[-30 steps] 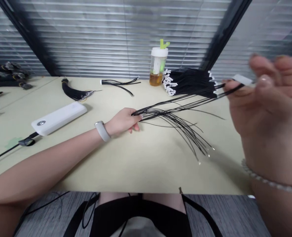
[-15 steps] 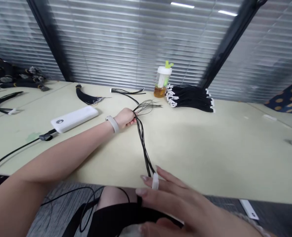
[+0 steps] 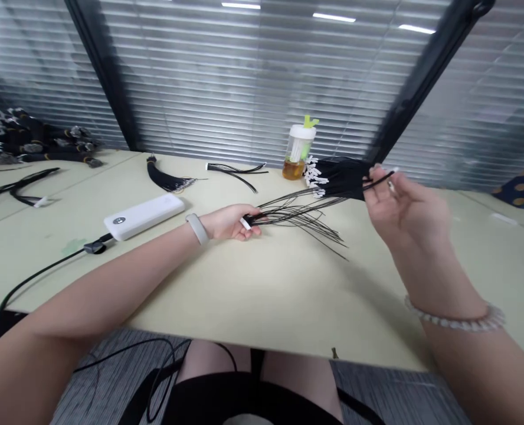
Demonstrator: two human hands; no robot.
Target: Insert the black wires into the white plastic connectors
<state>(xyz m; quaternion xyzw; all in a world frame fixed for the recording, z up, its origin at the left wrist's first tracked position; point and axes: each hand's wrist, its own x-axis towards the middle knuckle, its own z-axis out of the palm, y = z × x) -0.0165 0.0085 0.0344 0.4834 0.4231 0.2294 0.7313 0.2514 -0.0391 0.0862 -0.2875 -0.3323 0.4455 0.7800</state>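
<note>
Near the middle of the table, my left hand (image 3: pixel 235 222) is closed round a bundle of thin black wires (image 3: pixel 292 217) at its white connector (image 3: pixel 245 224). The loose wire ends fan out to the right over the table. At the right, my raised right hand (image 3: pixel 399 206) pinches a black cable (image 3: pixel 379 180) with a small white end piece, palm partly turned to the camera. Just behind that hand lies a stack of black cables (image 3: pixel 341 176) with white connectors at its left end.
A cup with amber liquid (image 3: pixel 294 168) stands at the back. A white power bank (image 3: pixel 144 216), a curved black bundle (image 3: pixel 164 177) and a short forked harness (image 3: pixel 235 169) lie nearby. More black bundles (image 3: pixel 36 141) are piled far left. The table's front edge (image 3: pixel 244 344) crosses below.
My right hand has moved from the table's front edge up and right, to the cable stack. The wires in my left hand now fan out rightward, with a white connector at my fingers. The view has shifted slightly.
</note>
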